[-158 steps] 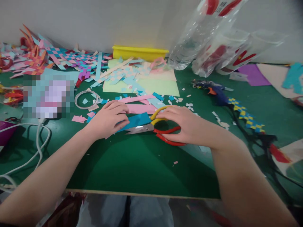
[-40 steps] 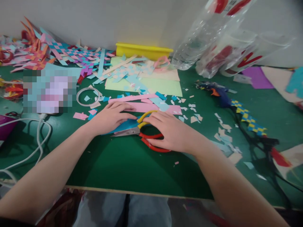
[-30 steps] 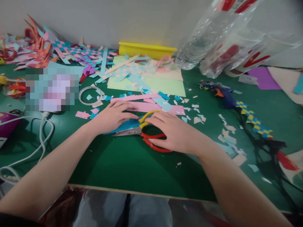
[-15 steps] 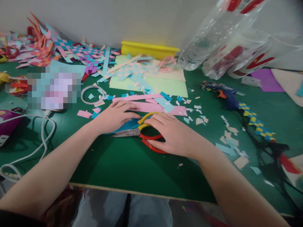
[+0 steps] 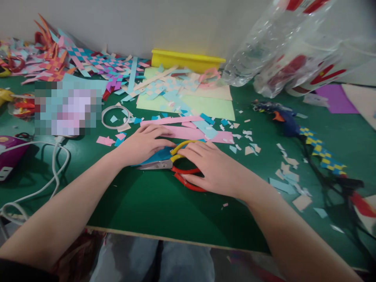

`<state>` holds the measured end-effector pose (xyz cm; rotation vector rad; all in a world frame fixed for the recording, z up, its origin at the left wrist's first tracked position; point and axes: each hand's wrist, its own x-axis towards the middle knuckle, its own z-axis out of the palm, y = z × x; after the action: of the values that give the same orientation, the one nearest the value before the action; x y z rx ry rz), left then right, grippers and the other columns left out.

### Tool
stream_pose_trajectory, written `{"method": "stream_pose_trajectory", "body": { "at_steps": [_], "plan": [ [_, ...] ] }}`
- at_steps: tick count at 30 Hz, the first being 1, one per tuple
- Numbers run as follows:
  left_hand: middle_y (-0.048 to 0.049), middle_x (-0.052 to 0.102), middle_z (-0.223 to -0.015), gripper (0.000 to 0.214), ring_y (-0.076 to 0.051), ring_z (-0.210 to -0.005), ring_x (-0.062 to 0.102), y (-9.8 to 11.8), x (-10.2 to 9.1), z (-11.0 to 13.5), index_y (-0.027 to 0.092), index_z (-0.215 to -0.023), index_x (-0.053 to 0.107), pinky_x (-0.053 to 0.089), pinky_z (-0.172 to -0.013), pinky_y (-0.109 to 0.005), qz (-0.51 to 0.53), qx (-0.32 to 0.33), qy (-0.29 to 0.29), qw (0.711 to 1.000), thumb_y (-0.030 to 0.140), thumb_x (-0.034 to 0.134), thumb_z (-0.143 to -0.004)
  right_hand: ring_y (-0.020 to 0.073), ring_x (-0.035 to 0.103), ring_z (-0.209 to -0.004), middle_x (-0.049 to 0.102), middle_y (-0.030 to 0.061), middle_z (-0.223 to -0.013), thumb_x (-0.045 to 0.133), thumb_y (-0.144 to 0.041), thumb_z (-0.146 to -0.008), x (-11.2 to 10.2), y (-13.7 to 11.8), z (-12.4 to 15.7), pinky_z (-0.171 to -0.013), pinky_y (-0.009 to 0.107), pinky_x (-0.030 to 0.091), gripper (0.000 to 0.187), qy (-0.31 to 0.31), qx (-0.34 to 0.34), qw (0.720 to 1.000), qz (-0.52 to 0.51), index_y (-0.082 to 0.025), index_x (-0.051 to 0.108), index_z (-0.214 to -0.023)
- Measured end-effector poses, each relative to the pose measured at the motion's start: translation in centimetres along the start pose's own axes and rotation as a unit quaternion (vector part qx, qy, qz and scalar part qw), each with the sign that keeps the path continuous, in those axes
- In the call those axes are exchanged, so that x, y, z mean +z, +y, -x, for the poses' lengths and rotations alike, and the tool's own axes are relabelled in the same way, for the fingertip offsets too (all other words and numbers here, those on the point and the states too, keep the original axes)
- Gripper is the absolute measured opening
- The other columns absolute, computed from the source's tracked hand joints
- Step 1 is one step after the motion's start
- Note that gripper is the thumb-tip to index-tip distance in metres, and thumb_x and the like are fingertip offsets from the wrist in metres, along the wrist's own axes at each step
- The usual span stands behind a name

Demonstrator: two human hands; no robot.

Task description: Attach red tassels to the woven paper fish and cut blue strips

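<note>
The scissors (image 5: pixel 168 164) sit near the front of the green table (image 5: pixel 164 207), below the blue paper (image 5: pixel 154 157). Their blades are plain grey metal, tapering to a point on the left; one handle loop is yellow, the other red, both smooth and rounded. The paper is flat and matt, partly covered by a hand, with the blades along its lower edge.

The right hand (image 5: pixel 210 166) grips the scissors, its fingers curled at the yellow loop and its thumb at the red one, thumb and fingers apart. The left hand (image 5: pixel 139 147) is loosely bent over the paper, thumb a little away from the other fingers and touching it; I cannot tell whether it pinches the sheet or only presses it down.

Just behind the hands lie smooth pink strips (image 5: pixel 205 135) with straight edges, and many small angular paper scraps (image 5: pixel 251 150). A thin, shiny ring (image 5: pixel 103 118) lies near the left hand. Farther back are a pale green sheet (image 5: pixel 214 109), a long yellow box (image 5: pixel 188 60) against the wall and, to the left, a heap of woven paper (image 5: pixel 94 60) in a checkered pattern. Semi-clear plastic cups (image 5: pixel 324 76) stand at back right.
</note>
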<state>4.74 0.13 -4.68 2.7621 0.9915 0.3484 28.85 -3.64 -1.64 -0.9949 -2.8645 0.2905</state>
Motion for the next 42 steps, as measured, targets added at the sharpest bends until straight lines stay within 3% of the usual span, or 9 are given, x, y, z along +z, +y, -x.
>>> {"method": "stream_pose_trajectory", "body": {
  "at_steps": [12, 18, 21, 24, 28, 32, 38, 42],
  "plan": [
    [-0.0033, 0.049, -0.139, 0.034, -0.021, -0.133, 0.035, -0.2, 0.0, 0.0, 0.030, -0.125, 0.057, 0.027, -0.110, -0.044, 0.008, 0.006, 0.008, 1.000, 0.021, 0.040, -0.097, 0.0299, 0.057, -0.104, 0.064, 0.0134, -0.111, 0.058, -0.035, -0.087, -0.1, -1.4, -0.4, -0.087, 0.045, 0.046, 0.036, -0.019, -0.037, 0.999, 0.003, -0.015, 0.058, -0.116],
    [-0.0071, 0.049, -0.139, 0.038, -0.021, -0.133, 0.036, -0.6, 0.0, 0.0, 0.024, -0.134, 0.048, 0.030, -0.109, -0.042, 0.036, 0.012, 0.019, 0.999, 0.020, 0.035, -0.099, 0.0275, 0.061, -0.102, 0.066, 0.0100, -0.110, 0.060, -0.036, -0.084, -1.2, 0.3, 1.1, -0.087, 0.046, 0.047, 0.032, -0.015, -0.021, 0.998, -0.054, -0.021, 0.061, -0.112],
    [-0.0075, 0.052, -0.136, 0.037, -0.020, -0.131, 0.039, -0.4, -0.3, -0.1, 0.022, -0.133, 0.049, 0.031, -0.109, -0.042, 0.035, -0.001, 0.035, 0.999, 0.019, 0.034, -0.099, 0.0269, 0.061, -0.104, 0.065, 0.0067, -0.114, 0.063, -0.035, -0.079, -2.0, 2.6, 2.2, -0.088, 0.044, 0.049, 0.030, -0.002, 0.025, 0.994, -0.109, -0.026, 0.061, -0.108],
    [-0.0077, 0.055, -0.132, 0.034, -0.021, -0.128, 0.042, 0.2, -0.9, -0.1, 0.021, -0.128, 0.053, 0.032, -0.108, -0.042, 0.025, -0.017, 0.048, 0.998, 0.024, 0.035, -0.099, 0.0301, 0.062, -0.104, 0.065, 0.0051, -0.117, 0.064, -0.038, -0.075, -2.4, 4.8, 3.0, -0.086, 0.048, 0.051, 0.035, 0.082, 0.093, 0.985, -0.124, -0.029, 0.059, -0.109],
    [-0.0076, 0.056, -0.132, 0.042, -0.025, -0.129, 0.042, 1.1, -1.5, 0.1, 0.022, -0.129, 0.052, 0.025, -0.111, -0.046, -0.008, 0.001, 0.035, 0.999, 0.041, 0.053, -0.092, 0.0367, 0.060, -0.106, 0.063, 0.0127, -0.116, 0.060, -0.039, -0.079, -1.8, 6.3, 2.8, -0.087, 0.056, 0.047, 0.034, 0.210, 0.242, 0.946, -0.040, -0.024, 0.055, -0.110],
    [-0.0066, 0.057, -0.133, 0.059, -0.025, -0.129, 0.043, 1.5, -1.8, 0.4, 0.022, -0.133, 0.048, 0.018, -0.114, -0.045, -0.032, 0.026, 0.021, 0.999, 0.049, 0.063, -0.083, 0.0437, 0.056, -0.108, 0.061, 0.0218, -0.110, 0.061, -0.048, -0.079, -0.6, 7.4, 2.6, -0.087, 0.061, 0.042, 0.042, 0.222, 0.374, 0.900, 0.035, -0.017, 0.053, -0.107],
    [-0.0052, 0.062, -0.127, 0.048, -0.026, -0.124, 0.046, 0.7, -1.9, 0.7, 0.024, -0.126, 0.056, 0.025, -0.109, -0.046, -0.053, 0.007, 0.020, 0.998, 0.051, 0.058, -0.086, 0.0453, 0.053, -0.107, 0.059, 0.0199, -0.111, 0.055, -0.057, -0.081, 1.2, 10.0, 3.7, -0.082, 0.067, 0.040, 0.046, 0.265, 0.374, 0.889, 0.015, -0.023, 0.046, -0.110],
    [-0.0069, 0.061, -0.125, 0.039, -0.028, -0.121, 0.049, 0.2, -2.0, 0.9, 0.023, -0.112, 0.066, 0.030, -0.105, -0.047, -0.068, 0.010, 0.035, 0.997, 0.050, 0.058, -0.085, 0.0429, 0.054, -0.106, 0.059, 0.0213, -0.113, 0.055, -0.056, -0.081, 1.7, 10.9, 3.7, -0.084, 0.064, 0.040, 0.047, 0.241, 0.403, 0.883, -0.016, -0.020, 0.048, -0.112]
  ]
}}
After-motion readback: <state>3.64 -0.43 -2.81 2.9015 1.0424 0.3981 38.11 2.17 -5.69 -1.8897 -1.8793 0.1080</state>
